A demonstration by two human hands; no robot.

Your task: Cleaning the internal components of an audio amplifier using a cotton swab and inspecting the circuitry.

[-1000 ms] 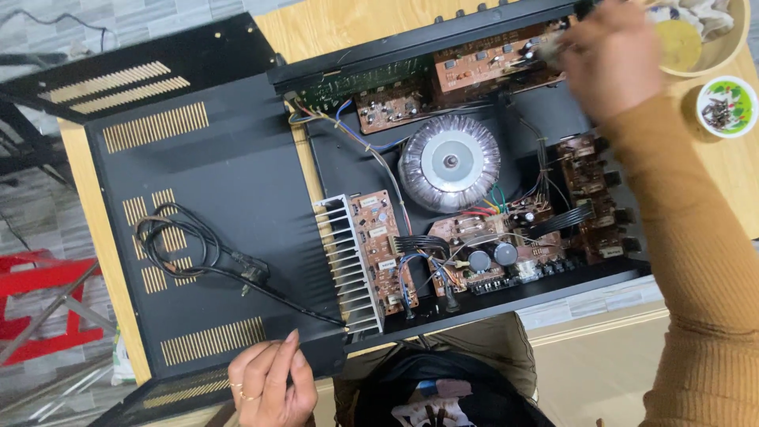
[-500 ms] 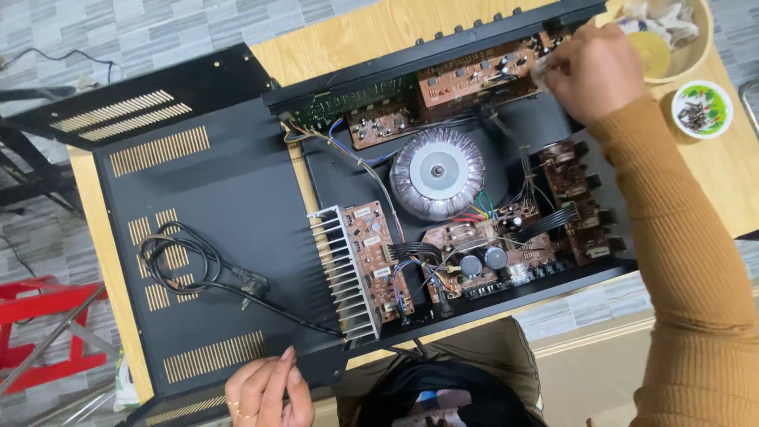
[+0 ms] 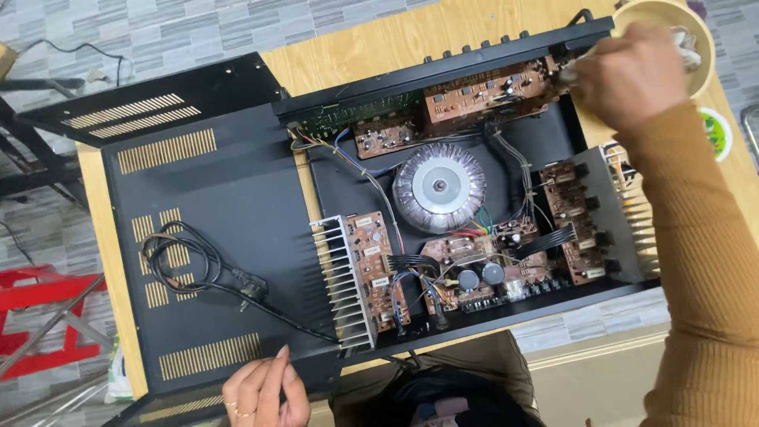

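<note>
An opened amplifier chassis (image 3: 553, 134) lies on a wooden counter (image 3: 379, 43), its brown circuit boards, round silver transformer (image 3: 439, 187) and finned heat sink (image 3: 341, 283) all exposed. The right hand (image 3: 628, 79) sits at the chassis's far right corner, over the end of the long circuit board (image 3: 482, 96) behind the front panel; its fingers are curled closed around something pale, but the thing is blurred and mostly covered, so I cannot tell what it is. The left hand (image 3: 261, 387) rests at the near edge of the removed black cover (image 3: 213, 237), fingers loosely bent and touching its rim, gripping nothing; the frame cuts off its wrist. A coiled power cord (image 3: 194, 265) lies on the cover. A cream bowl (image 3: 672, 24) beyond the right hand is largely hidden.
</note>
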